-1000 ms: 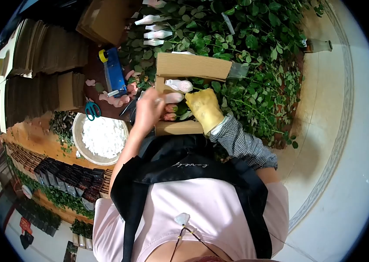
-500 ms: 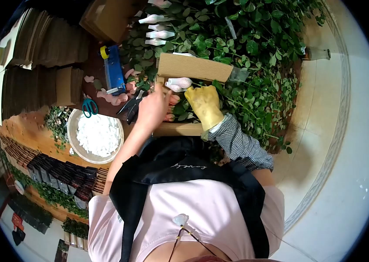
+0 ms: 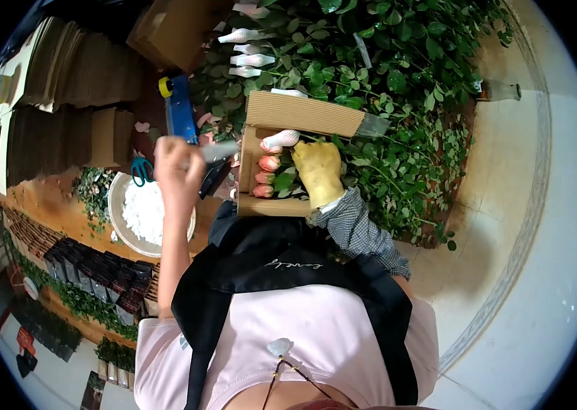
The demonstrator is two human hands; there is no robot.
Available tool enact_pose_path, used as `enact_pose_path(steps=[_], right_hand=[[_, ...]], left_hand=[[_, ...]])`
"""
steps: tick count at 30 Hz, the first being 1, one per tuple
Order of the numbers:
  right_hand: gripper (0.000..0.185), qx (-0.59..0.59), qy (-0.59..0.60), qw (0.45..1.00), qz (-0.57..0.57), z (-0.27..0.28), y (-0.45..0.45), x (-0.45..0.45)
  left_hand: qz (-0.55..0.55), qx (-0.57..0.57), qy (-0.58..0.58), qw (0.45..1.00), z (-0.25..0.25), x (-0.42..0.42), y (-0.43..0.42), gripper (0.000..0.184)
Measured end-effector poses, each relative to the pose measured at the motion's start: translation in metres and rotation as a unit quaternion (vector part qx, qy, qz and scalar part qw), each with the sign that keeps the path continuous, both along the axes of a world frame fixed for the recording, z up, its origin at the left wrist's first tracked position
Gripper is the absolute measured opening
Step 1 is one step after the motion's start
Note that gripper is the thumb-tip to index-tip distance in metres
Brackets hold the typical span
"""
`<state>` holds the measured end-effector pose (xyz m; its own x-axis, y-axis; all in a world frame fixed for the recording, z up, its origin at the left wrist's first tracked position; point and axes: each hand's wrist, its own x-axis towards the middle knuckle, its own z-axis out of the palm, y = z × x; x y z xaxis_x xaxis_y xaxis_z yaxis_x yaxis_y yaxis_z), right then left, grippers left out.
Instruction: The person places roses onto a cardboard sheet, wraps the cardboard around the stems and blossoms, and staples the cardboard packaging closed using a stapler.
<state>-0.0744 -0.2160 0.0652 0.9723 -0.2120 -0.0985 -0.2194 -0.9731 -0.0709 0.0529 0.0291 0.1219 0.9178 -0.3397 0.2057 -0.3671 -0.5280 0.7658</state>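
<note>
My bare left hand (image 3: 179,167), blurred by motion, is left of the cardboard box, its fingers closed on a whitish sleeve (image 3: 219,150) that looks like foam netting. Inside the box (image 3: 271,207), several pink-orange roses (image 3: 269,163) lie in a row with their heads to the left. A white net sleeve (image 3: 280,140) still covers the rose head at the top of the row. My right hand (image 3: 319,171), in a yellow glove, is curled over the stems at the box's right side. Its fingertips and the stems under them are hidden.
A basin of white foam pieces (image 3: 114,217), teal scissors (image 3: 142,171) and a blue tape dispenser (image 3: 180,113) stand at left. Cardboard stacks (image 3: 90,65) rise behind. Leafy stems (image 3: 404,89) with several sleeved heads (image 3: 251,60) cover the table's far and right parts.
My left hand has moved left out of the box with the whitish sleeve, uncovering more rose heads. One net sleeve stays in the box, now tilted. My gloved hand has barely moved.
</note>
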Motion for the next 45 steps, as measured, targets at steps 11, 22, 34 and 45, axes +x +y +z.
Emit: enact_pose_path(steps=[11,22,34,45], right_hand=[[0.016,0.234,-0.113,0.956,-0.135,0.007,-0.017,-0.012],[0.019,0.181,-0.124,0.975,-0.015,0.032,-0.012,-0.014],[0.026,0.113,-0.034,0.988,0.103,0.03,-0.006,-0.006],[0.035,0.246,0.036,0.968,0.043,0.031,-0.012,-0.009]], left_hand=[[-0.077,0.012,0.133,0.988,-0.035,-0.032,-0.078,0.022],[0.306,0.451,0.109,0.831,-0.076,-0.012,0.249,0.084],[-0.081,-0.081,0.237,0.965,-0.053,-0.04,-0.039,0.023],[-0.107,-0.207,0.413,0.88,-0.047,-0.054,-0.049,0.037]])
